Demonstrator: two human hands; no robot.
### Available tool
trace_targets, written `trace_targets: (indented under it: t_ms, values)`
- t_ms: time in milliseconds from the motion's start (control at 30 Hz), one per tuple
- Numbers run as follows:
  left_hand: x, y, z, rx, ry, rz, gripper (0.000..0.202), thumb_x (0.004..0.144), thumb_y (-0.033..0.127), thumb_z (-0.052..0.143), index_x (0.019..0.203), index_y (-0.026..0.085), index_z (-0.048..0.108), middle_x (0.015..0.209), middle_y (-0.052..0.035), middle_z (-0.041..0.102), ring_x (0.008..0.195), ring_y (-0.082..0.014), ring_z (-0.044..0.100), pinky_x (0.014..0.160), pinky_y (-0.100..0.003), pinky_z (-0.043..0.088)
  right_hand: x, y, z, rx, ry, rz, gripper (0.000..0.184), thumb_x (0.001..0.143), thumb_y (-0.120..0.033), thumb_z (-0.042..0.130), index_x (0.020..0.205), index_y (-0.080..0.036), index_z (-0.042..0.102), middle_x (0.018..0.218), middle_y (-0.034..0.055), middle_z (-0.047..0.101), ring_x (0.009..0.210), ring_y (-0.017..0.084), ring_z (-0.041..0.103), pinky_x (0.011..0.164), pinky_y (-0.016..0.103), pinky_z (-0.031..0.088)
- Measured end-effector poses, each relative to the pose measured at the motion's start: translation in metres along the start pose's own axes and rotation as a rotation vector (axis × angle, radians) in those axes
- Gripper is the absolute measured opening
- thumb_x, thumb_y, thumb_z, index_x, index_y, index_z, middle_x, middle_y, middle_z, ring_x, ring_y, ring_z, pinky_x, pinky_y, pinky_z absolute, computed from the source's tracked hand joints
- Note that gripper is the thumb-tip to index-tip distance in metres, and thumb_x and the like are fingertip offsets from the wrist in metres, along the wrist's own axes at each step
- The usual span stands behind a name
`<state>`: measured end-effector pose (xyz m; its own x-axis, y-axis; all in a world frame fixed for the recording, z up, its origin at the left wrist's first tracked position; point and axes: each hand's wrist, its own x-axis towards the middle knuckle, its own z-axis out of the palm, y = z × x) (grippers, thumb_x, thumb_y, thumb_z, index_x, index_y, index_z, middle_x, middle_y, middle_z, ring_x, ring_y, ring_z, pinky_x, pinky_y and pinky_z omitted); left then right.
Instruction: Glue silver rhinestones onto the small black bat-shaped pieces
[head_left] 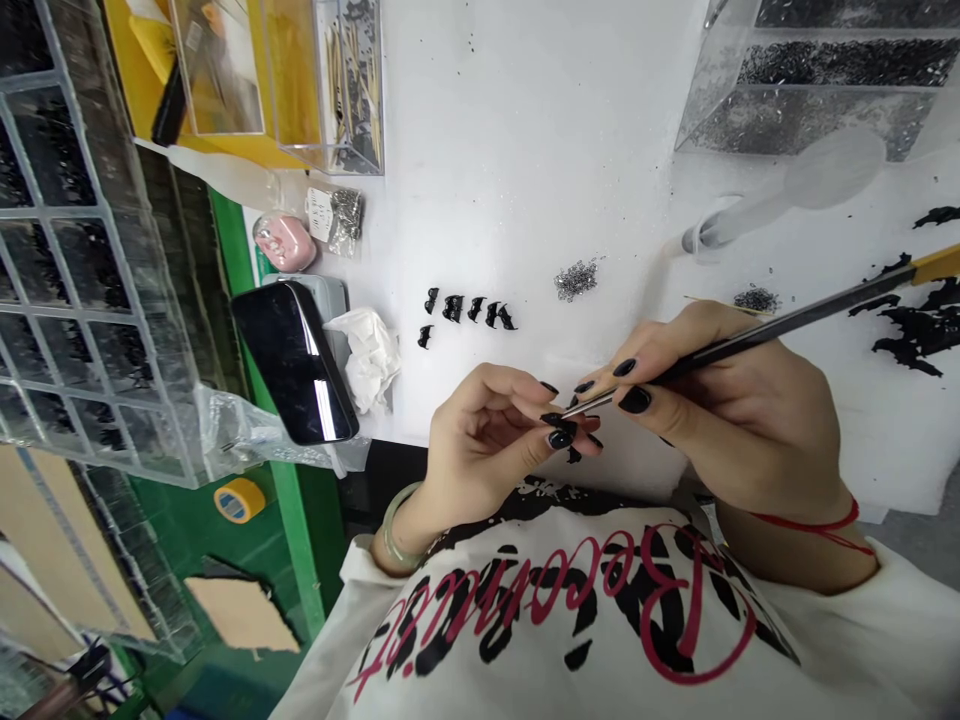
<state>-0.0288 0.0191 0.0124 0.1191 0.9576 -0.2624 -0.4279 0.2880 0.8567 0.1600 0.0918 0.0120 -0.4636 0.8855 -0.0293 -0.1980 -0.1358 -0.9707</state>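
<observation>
My left hand (487,430) pinches a small black piece (556,421) between thumb and fingers, above the near edge of the white table. In my right hand (750,410) is a slim pen-like tool (802,318), dark with a silver tip and a yellow far end. Its tip touches or nearly touches the black piece; I cannot tell which. Several curved black pieces (474,310) lie on the table beyond my left hand. A small pile of tiny shiny beads (576,280) sits beyond my right hand, and a darker pile (756,298) lies behind its knuckles.
Ragged black pieces (926,325) lie at the right. At the upper right are a clear compartment box (817,120) and a translucent spoon-shaped item (832,172). On the left are a phone (292,360), crumpled tissue (369,358), a pink case (285,242) and a clear toothpick box (381,120).
</observation>
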Motion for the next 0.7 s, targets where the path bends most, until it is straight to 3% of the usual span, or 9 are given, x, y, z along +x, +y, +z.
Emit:
trace_targets:
  t_ms: [233,367,500,700]
  values:
    - [-0.0011,-0.0013,-0.0018,-0.009,-0.009,-0.038,0.026,0.096,0.007,0.068,0.113,0.025,0.061,0.1,0.0006,0.081,0.086,-0.025,0.082,0.079,-0.043,0.071,0.0015,-0.0019,0.0013,0.028,-0.004,0.005,0.016,0.093,-0.008,0.068,0.099,-0.023,0.068,0.086,0.001,0.071,0.083,0.014,0.072,0.069,0.026,0.061]
    - [-0.0014,-0.0012,-0.0042,-0.018,-0.002,-0.03,0.028,0.096,0.006,0.069,0.114,0.025,0.06,0.101,-0.0007,0.081,0.088,-0.0256,0.082,0.082,-0.044,0.071,0.0018,-0.0024,0.005,0.105,-0.017,0.0,0.015,0.095,-0.008,0.065,0.102,-0.021,0.066,0.084,-0.0011,0.069,0.076,0.008,0.069,0.064,0.019,0.059]
    - [-0.0023,-0.0014,-0.006,-0.009,0.021,-0.035,0.028,0.095,0.004,0.068,0.113,0.023,0.061,0.097,-0.0005,0.081,0.088,-0.0241,0.081,0.083,-0.04,0.071,0.0016,-0.0022,0.0068,0.116,-0.011,0.032,0.012,0.097,-0.01,0.064,0.103,-0.02,0.064,0.087,-0.0012,0.068,0.078,0.005,0.066,0.063,0.013,0.056]
    - [-0.0034,-0.001,-0.005,0.016,0.046,-0.04,0.024,0.094,0.006,0.07,0.109,0.023,0.061,0.098,-0.0014,0.082,0.086,-0.0236,0.082,0.081,-0.039,0.071,0.0003,-0.0017,0.0075,0.143,0.001,0.059,0.011,0.097,-0.011,0.065,0.102,-0.021,0.065,0.084,-0.0007,0.067,0.075,0.007,0.067,0.062,0.017,0.058]
